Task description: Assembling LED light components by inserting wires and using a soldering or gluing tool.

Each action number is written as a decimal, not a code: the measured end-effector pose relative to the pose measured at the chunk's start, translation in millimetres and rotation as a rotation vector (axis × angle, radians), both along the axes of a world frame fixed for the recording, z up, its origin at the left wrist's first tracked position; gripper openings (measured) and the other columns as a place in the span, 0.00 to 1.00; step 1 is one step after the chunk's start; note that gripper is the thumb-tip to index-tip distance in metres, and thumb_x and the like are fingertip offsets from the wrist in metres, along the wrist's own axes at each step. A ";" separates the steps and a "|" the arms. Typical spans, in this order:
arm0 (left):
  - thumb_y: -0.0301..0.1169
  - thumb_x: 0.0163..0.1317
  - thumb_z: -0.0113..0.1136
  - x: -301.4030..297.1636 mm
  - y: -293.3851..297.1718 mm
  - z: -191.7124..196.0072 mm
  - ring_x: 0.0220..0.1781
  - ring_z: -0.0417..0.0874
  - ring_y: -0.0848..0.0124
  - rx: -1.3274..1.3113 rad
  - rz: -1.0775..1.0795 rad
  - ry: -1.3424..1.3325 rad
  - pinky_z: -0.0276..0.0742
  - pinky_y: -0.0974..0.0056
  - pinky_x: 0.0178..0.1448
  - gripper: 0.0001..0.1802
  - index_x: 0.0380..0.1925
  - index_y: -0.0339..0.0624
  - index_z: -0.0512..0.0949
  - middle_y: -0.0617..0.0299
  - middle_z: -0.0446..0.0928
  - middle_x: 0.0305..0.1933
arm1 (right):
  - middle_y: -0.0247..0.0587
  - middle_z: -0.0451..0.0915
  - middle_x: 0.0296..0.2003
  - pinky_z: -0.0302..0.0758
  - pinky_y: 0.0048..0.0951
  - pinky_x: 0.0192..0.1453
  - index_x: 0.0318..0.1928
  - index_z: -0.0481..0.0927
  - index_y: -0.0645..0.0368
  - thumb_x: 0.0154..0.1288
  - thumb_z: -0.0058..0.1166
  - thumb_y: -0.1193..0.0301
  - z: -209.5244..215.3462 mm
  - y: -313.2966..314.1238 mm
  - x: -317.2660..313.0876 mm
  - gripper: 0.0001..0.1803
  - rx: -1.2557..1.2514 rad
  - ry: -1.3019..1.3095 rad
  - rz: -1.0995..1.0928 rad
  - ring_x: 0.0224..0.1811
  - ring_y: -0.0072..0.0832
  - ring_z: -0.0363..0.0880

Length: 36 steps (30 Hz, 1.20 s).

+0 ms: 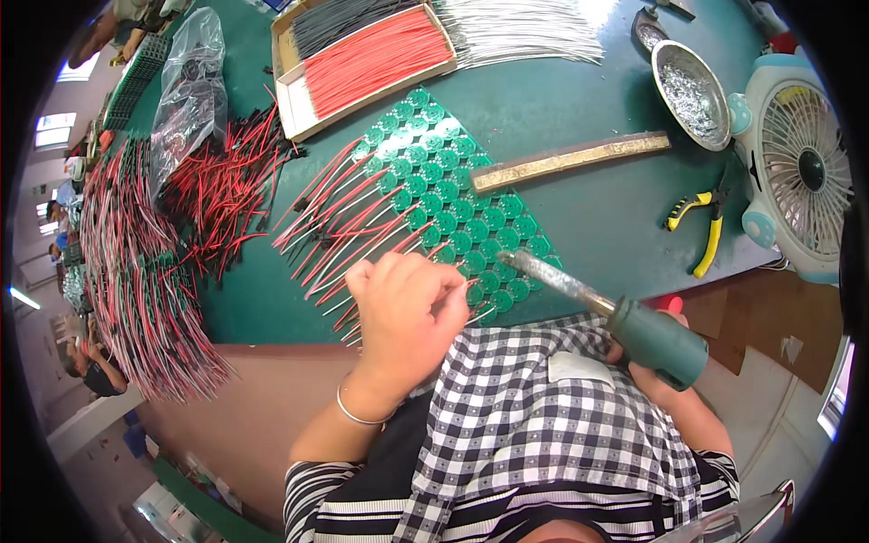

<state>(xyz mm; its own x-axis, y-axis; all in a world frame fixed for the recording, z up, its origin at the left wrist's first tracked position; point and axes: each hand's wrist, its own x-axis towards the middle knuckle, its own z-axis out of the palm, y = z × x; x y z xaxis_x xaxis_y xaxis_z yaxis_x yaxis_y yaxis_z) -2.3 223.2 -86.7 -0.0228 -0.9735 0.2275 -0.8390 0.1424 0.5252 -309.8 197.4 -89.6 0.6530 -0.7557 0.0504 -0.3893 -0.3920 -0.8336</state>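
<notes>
— Soldering wires to the green panel point(453, 195) on our bench point(579, 217), it seems?
— Yes: our left hand point(405, 312) pinches a wire at its near edge; our right hand point(659, 369) grips the soldering iron point(597, 308). Next, we judge, tip meets joint.
</notes>
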 end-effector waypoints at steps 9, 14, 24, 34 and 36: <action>0.25 0.41 0.65 -5.3 -4.7 -4.5 0.32 0.72 0.68 -0.027 0.038 -0.052 0.54 0.58 0.45 0.10 0.23 0.51 0.74 0.70 0.71 0.25 | 0.34 0.81 0.20 0.73 0.35 0.36 0.21 0.79 0.55 0.57 0.49 0.64 -4.4 7.8 4.9 0.13 0.025 0.056 -0.126 0.25 0.35 0.78; 0.26 0.40 0.64 -9.9 0.3 -3.8 0.33 0.71 0.68 -0.027 0.014 -0.078 0.54 0.57 0.45 0.10 0.22 0.51 0.73 0.70 0.71 0.25 | 0.35 0.81 0.23 0.74 0.35 0.37 0.27 0.79 0.57 0.56 0.51 0.67 -10.4 8.9 -7.8 0.08 -0.055 0.072 -0.050 0.27 0.36 0.79; 0.27 0.40 0.64 -13.5 0.2 -6.9 0.34 0.71 0.68 -0.048 0.022 -0.121 0.54 0.56 0.46 0.09 0.21 0.51 0.73 0.70 0.71 0.25 | 0.32 0.80 0.22 0.72 0.34 0.37 0.31 0.80 0.57 0.58 0.52 0.66 -6.3 10.8 -5.3 0.08 0.004 0.069 -0.054 0.25 0.33 0.77; 0.27 0.41 0.64 -15.2 -0.8 -7.0 0.34 0.71 0.69 -0.047 0.032 -0.127 0.54 0.57 0.46 0.09 0.21 0.50 0.73 0.70 0.71 0.25 | 0.40 0.84 0.34 0.76 0.36 0.40 0.40 0.84 0.57 0.51 0.56 0.75 5.8 -1.7 1.3 0.13 -0.039 0.064 0.086 0.36 0.39 0.82; 0.26 0.41 0.64 -14.8 -0.7 -7.4 0.34 0.71 0.69 -0.042 0.030 -0.127 0.54 0.57 0.46 0.09 0.21 0.50 0.73 0.70 0.71 0.25 | 0.41 0.84 0.35 0.77 0.36 0.41 0.40 0.84 0.58 0.52 0.55 0.75 8.1 -2.8 3.7 0.12 -0.053 0.065 0.086 0.36 0.40 0.83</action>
